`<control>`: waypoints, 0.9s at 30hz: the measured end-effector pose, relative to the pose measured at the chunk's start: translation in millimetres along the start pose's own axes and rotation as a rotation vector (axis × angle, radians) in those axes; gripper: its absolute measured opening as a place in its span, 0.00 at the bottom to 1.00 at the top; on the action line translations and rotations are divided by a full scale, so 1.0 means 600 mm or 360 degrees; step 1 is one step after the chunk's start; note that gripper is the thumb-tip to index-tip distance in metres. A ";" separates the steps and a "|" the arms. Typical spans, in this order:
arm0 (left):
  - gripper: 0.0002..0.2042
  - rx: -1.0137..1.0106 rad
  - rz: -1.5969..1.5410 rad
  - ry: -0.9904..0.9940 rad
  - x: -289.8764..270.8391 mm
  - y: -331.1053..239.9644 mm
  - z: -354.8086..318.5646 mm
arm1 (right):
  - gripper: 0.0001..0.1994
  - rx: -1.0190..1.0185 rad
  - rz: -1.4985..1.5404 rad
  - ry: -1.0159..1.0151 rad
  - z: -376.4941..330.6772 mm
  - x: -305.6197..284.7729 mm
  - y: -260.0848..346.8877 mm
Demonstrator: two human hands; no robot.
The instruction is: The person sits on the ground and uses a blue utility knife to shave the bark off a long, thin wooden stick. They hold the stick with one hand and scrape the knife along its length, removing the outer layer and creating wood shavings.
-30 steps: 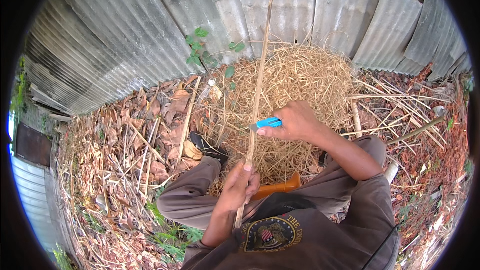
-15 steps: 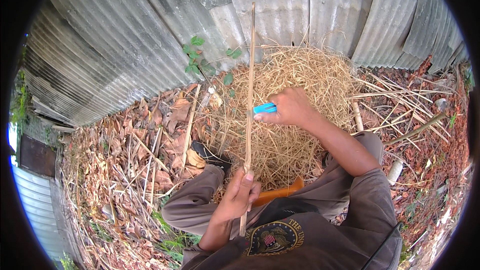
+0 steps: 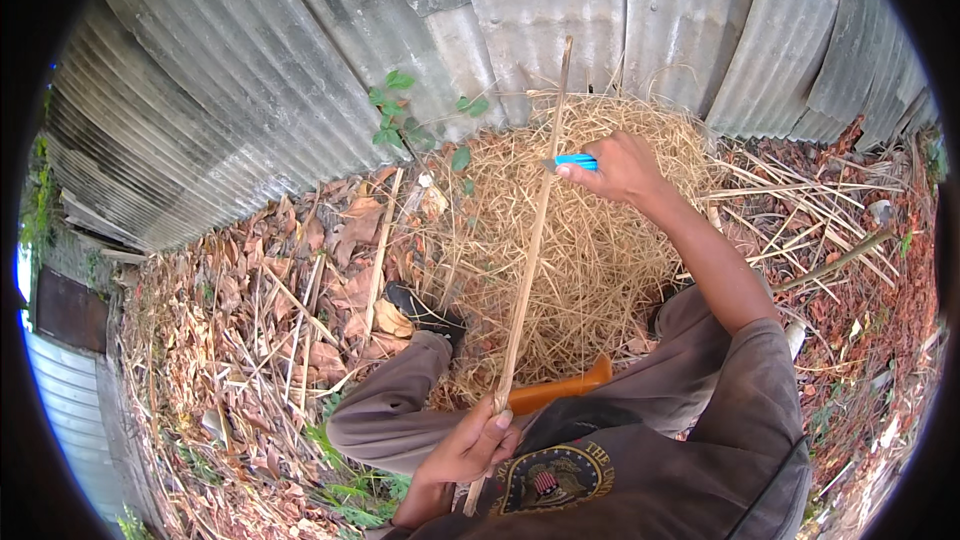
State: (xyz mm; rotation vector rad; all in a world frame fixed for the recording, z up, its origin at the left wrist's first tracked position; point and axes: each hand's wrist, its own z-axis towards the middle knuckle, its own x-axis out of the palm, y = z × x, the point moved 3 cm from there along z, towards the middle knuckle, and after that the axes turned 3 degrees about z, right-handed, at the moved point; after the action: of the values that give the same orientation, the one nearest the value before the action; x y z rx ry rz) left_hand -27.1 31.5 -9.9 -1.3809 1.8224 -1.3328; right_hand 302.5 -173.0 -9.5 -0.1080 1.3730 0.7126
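Note:
A long, thin wooden strip [image 3: 532,270] slants up and away from my lap, its far tip over the straw by the metal wall. My left hand [image 3: 472,446] is closed around its near end, thumb on top. Up near the far part of the strip, my right hand [image 3: 622,168] grips a blue-handled utility knife [image 3: 575,162]; its short blade meets the strip's right side. Under the strip spreads a heap of pale, straw-like shavings [image 3: 600,280], lying between my bent legs.
An orange object [image 3: 565,385], partly hidden, lies under my thighs. Corrugated metal sheets [image 3: 540,10] form a wall ahead. Dry leaves [image 3: 350,285] cover the ground to the left. Loose thin sticks [image 3: 790,195] lie at the right, and a green-leaved plant [image 3: 390,110] grows by the wall.
My right hand and the knife have moved away and to the right along the strip. The left hand has drawn nearer my body, and the strip now leans rightward.

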 end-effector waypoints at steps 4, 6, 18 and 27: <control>0.16 -0.0002 -0.0134 0.0308 0.025 0.013 -0.032 | 0.46 0.0748 0.0214 -0.0197 0.050 -0.030 -0.159; 0.16 -0.0080 -0.0057 0.0308 0.025 0.028 -0.053 | 0.46 0.0831 0.0161 -0.0228 0.038 -0.042 -0.244; 0.07 0.0037 -0.0071 -0.0019 -0.005 0.020 0.058 | 0.27 0.0819 0.1763 -0.0221 -0.024 -0.029 -0.116; 0.11 0.0266 -0.0043 -0.0081 0.023 0.019 0.158 | 0.17 0.0824 0.2469 -0.0381 -0.010 -0.009 -0.088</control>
State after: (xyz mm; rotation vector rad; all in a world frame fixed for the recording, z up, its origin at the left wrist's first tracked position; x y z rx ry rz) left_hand 40.6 -19.1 -55.7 -1.3427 1.6251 -1.4162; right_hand 324.7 -219.5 -23.1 1.5456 1.1759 1.4933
